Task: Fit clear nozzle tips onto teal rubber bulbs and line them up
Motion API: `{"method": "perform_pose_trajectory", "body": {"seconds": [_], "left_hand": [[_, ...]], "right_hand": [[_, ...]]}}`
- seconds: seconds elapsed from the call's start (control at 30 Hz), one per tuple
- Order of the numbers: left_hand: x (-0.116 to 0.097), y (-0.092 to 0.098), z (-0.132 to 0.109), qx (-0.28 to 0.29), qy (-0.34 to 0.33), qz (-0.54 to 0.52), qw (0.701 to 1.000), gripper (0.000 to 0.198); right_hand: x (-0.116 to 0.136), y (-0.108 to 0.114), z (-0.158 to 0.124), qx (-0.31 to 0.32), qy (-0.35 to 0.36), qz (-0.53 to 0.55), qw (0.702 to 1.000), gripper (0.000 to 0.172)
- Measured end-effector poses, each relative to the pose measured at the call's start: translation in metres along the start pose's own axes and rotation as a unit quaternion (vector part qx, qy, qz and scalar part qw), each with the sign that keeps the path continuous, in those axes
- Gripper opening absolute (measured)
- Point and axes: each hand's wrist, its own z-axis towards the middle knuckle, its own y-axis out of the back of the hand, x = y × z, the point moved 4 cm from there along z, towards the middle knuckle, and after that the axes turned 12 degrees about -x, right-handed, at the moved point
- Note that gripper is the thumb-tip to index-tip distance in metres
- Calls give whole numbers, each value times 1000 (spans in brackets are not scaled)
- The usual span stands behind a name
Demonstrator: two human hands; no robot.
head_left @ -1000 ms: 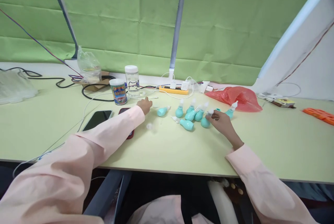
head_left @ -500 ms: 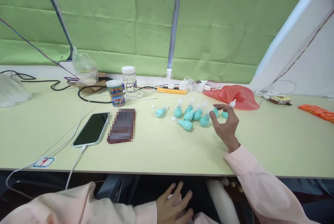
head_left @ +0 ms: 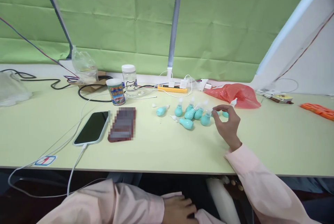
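Note:
Several turquoise nasal aspirators with rounded bulbs and clear tips are grouped on the table. My right hand (head_left: 228, 124) is at the group's right side, thumb and forefinger pinched at the clear tip of one standing aspirator (head_left: 205, 120). Another aspirator (head_left: 225, 114) is partly covered by this hand, its white tip showing above the knuckles. One aspirator (head_left: 186, 123) lies on its side in front, and another (head_left: 161, 111) lies off to the left. Below the table edge, my left hand (head_left: 180, 210) rests palm down on my lap, fingers a little apart, with no object visible in it.
Two phones, one white-edged (head_left: 92, 128) and one red-edged (head_left: 122, 124), lie at left. Behind them stand a printed cup (head_left: 116, 93) and a clear jar (head_left: 130, 83). A yellow power strip (head_left: 172, 89), red plastic bag (head_left: 237, 95) and orange piece (head_left: 318, 112) are farther back.
My right thumb and forefinger have closed together beside the aspirator tip. On my lap, the left hand has turned and shifted slightly right, its fingers less spread.

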Motion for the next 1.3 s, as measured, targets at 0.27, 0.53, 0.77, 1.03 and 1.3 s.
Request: {"method": "perform_pose_trajectory", "body": {"seconds": [0.27,0.53,0.77,1.03,1.3], "left_hand": [[21,-17,14,118,214,-64,968,32],[17,-6,25,124,185,9,975,40],[-12,142,31,-65,209,-132,967,31],[93,232,-8,-439,417,-460,649,31],[130,204,-7,-369,442,-585,572,31]], "right_hand": [[0,-3,-2,23,18,-1,1000,12],[45,-15,-19,60,227,53,971,15],[104,-109,-66,439,242,46,864,26],[90,-117,-72,494,169,108,846,10],[60,-84,-56,281,44,156,946,12]]}}
